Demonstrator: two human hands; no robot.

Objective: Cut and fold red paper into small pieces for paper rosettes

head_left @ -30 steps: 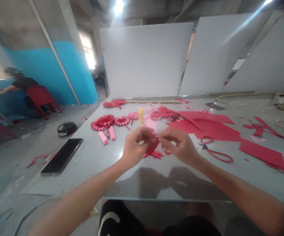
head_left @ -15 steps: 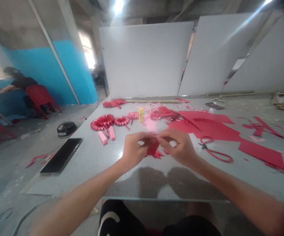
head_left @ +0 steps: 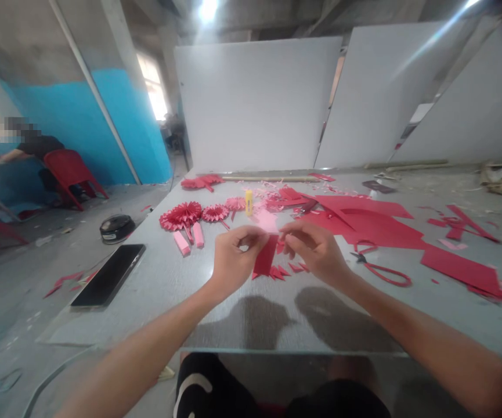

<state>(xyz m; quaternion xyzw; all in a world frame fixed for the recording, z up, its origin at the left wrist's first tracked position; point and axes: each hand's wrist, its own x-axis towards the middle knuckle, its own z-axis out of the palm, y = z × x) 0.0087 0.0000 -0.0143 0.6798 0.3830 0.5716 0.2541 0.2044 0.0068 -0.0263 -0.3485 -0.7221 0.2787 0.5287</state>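
My left hand pinches the top of a folded red paper strip that hangs down over the grey table. My right hand is just to the right of it, fingers curled and pinched together near the strip's upper edge; whether they touch the paper I cannot tell. Small red paper offcuts lie on the table right below both hands.
Red scissors lie to the right, beside large red paper sheets. Red paper rosettes, pink folded pieces and a yellow glue stick sit behind. A black phone lies left. A person sits at far left.
The red strip now hangs lower and more upright from my left hand. My right hand has drawn slightly apart from the left and moved up a little.
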